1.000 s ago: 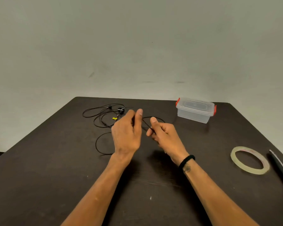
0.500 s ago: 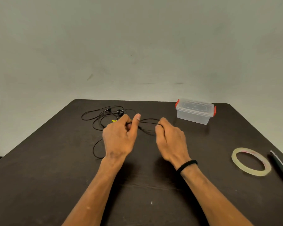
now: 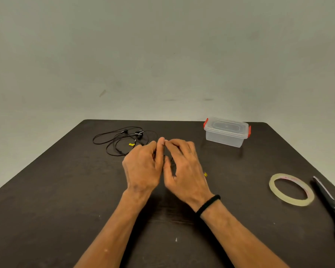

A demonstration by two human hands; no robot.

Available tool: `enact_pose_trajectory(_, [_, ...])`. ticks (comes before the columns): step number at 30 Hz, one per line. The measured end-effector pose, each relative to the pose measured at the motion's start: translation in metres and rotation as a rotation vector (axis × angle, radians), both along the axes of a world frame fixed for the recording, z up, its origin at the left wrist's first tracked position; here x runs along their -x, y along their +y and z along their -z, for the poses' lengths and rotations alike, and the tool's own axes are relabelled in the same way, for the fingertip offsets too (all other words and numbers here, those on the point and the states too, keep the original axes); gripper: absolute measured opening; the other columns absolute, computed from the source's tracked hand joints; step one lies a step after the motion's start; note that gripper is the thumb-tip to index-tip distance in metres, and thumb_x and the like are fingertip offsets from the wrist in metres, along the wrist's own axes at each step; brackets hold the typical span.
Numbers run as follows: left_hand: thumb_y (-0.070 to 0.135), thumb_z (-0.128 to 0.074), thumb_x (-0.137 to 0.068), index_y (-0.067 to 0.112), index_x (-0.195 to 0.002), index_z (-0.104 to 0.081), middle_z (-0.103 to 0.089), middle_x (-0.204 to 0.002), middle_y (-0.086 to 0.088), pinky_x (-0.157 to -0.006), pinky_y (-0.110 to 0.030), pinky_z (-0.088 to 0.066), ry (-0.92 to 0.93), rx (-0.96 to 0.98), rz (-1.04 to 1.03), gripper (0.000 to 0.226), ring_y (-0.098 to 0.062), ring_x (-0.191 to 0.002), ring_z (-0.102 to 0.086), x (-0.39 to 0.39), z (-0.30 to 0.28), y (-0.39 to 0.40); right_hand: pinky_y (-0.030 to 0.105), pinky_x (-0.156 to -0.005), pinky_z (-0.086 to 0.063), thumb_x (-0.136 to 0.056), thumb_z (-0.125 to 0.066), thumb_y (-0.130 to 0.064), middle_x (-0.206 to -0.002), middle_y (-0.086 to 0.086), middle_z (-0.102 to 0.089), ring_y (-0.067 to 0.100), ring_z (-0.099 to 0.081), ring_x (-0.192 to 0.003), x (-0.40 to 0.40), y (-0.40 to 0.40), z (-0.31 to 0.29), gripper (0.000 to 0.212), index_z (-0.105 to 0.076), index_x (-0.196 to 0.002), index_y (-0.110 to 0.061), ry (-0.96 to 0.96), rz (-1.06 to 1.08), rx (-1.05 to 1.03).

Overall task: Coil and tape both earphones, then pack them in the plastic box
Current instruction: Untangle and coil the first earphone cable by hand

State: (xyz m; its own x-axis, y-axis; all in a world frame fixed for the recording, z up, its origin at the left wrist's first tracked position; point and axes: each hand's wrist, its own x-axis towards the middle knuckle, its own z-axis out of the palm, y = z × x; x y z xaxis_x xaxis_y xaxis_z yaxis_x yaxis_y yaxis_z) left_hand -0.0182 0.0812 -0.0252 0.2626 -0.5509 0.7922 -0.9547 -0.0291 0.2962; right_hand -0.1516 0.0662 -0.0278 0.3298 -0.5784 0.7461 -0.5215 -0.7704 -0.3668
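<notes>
Since the earlier frames the two hands have closed in on each other: they were apart with a stretch of black cord between them, and now they meet at the middle of the worktop (image 3: 46,200), with the cord gathered out of sight between them.

The left hand (image 3: 143,169) has its fingers curled, thumb up, pinching cord at its tip. The right hand (image 3: 184,167) curls over beside it, fingertips touching the left thumb. Only a short dark bit of the held earphone (image 3: 169,158) shows in the gap between the palms, and a small yellow tag (image 3: 205,174) peeks out at the right hand's 3 o'clock edge. Each grip looks clamped on that cord, though the fingers are blurred and how the coil lies inside cannot be told. A black band (image 3: 207,205) circles the right wrist.

At 10 o'clock from the hands, the second earphone (image 3: 122,140) lies loose on the worktop in open loops, uncoiled, with its own yellow tag near the left fingers. At 2 o'clock, well apart, stands the clear box (image 3: 226,134), lid on, red clips at both ends. At 4 o'clock the tape (image 3: 291,189) roll lies flat, and just beside it, at the right edge, lie black scissors (image 3: 333,206), partly cut off by the frame.
</notes>
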Motion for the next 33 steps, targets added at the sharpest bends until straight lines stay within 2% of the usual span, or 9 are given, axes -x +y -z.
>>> enact_pose_trajectory(7, [0.053,-0.038,-0.108,0.020,-0.058,-0.042,-0.039,-0.047,0.008,-0.049,-0.028,-0.022,0.128,0.031,0.136,0.060,-0.012,-0.043,-0.037,-0.001,-0.001,-0.002,0.017,-0.078,-0.051,-0.095,-0.065,-0.003,-0.096,0.000,-0.070,0.006,-0.062,-0.084,-0.006,0.004,0.003,0.018,-0.074,-0.109,-0.010,-0.169,-0.140,-0.132])
enact_pose_trajectory(12, [0.054,-0.037,-0.108,0.019,-0.058,-0.041,-0.036,-0.046,0.007,-0.050,-0.030,-0.020,0.159,-0.012,0.126,0.061,-0.013,-0.044,-0.035,0.000,0.004,0.002,0.032,-0.080,-0.058,-0.097,-0.067,-0.008,-0.098,-0.001,-0.073,0.011,-0.069,-0.086,0.003,0.001,0.004,0.014,-0.077,-0.105,-0.012,-0.228,-0.100,-0.175])
enact_pose_trajectory(15, [0.053,-0.039,-0.108,0.019,-0.059,-0.037,-0.033,-0.047,0.007,-0.053,-0.031,-0.022,0.129,-0.064,0.081,0.059,-0.018,-0.048,-0.037,0.004,0.010,0.016,0.024,-0.079,-0.056,-0.093,-0.072,-0.011,-0.095,-0.002,-0.069,0.009,-0.067,-0.083,0.022,0.009,0.006,0.011,-0.080,-0.100,-0.014,-0.210,0.009,-0.146])
enact_pose_trajectory(18, [0.049,-0.043,-0.107,0.022,-0.059,-0.031,-0.029,-0.049,0.008,-0.051,-0.030,-0.022,0.058,-0.084,0.102,0.057,-0.017,-0.050,-0.036,0.006,0.014,0.042,0.012,-0.073,-0.048,-0.090,-0.073,-0.006,-0.093,0.000,-0.066,0.008,-0.063,-0.075,0.054,0.026,0.006,0.012,-0.080,-0.097,-0.012,-0.126,0.028,-0.101])
enact_pose_trajectory(21, [0.043,-0.049,-0.107,0.021,-0.058,-0.034,-0.031,-0.049,0.008,-0.048,-0.029,-0.024,-0.026,-0.099,0.109,0.056,-0.016,-0.049,-0.036,0.002,0.015,0.084,0.013,-0.067,-0.047,-0.089,-0.073,-0.002,-0.092,0.002,-0.064,0.010,-0.059,-0.071,0.091,0.037,0.013,0.016,-0.082,-0.101,-0.008,0.045,-0.012,-0.044])
enact_pose_trajectory(24, [0.042,-0.053,-0.105,0.023,-0.063,-0.039,-0.035,-0.053,0.010,-0.047,-0.027,-0.024,-0.133,-0.156,0.126,0.048,-0.013,-0.051,-0.037,-0.007,0.018,0.133,0.016,-0.071,-0.051,-0.091,-0.071,-0.004,-0.094,0.004,-0.065,0.016,-0.061,-0.075,0.122,0.029,0.019,0.020,-0.082,-0.108,-0.007,0.201,0.120,-0.134])
enact_pose_trajectory(26, [0.042,-0.048,-0.106,0.027,-0.075,-0.045,-0.037,-0.060,0.012,-0.048,-0.027,-0.031,-0.190,-0.244,0.177,0.035,-0.010,-0.056,-0.041,-0.014,0.020,0.158,0.029,-0.081,-0.054,-0.094,-0.066,-0.006,-0.101,0.007,-0.068,0.023,-0.066,-0.085,0.129,0.023,0.015,0.024,-0.081,-0.113,-0.007,0.271,0.240,-0.244])
enact_pose_trajectory(29, [0.046,-0.031,-0.109,0.033,-0.093,-0.044,-0.043,-0.069,0.014,-0.056,-0.029,-0.038,-0.186,-0.392,0.244,0.024,-0.008,-0.064,-0.046,-0.019,0.020,0.169,0.040,-0.102,-0.053,-0.094,-0.054,-0.006,-0.136,0.007,-0.066,0.030,-0.066,-0.119,0.111,0.034,0.004,0.040,-0.072,-0.129,-0.009,0.374,0.320,-0.333])
enact_pose_trajectory(33, [0.046,-0.028,-0.110,0.029,-0.096,-0.042,-0.044,-0.067,0.013,-0.056,-0.031,-0.036,-0.134,-0.381,0.160,0.025,-0.009,-0.060,-0.044,-0.015,0.019,0.161,0.045,-0.098,-0.058,-0.094,-0.055,-0.015,-0.155,0.003,-0.051,0.027,-0.066,-0.121,0.060,0.093,0.002,0.052,-0.057,-0.146,-0.015,0.322,0.150,-0.156])
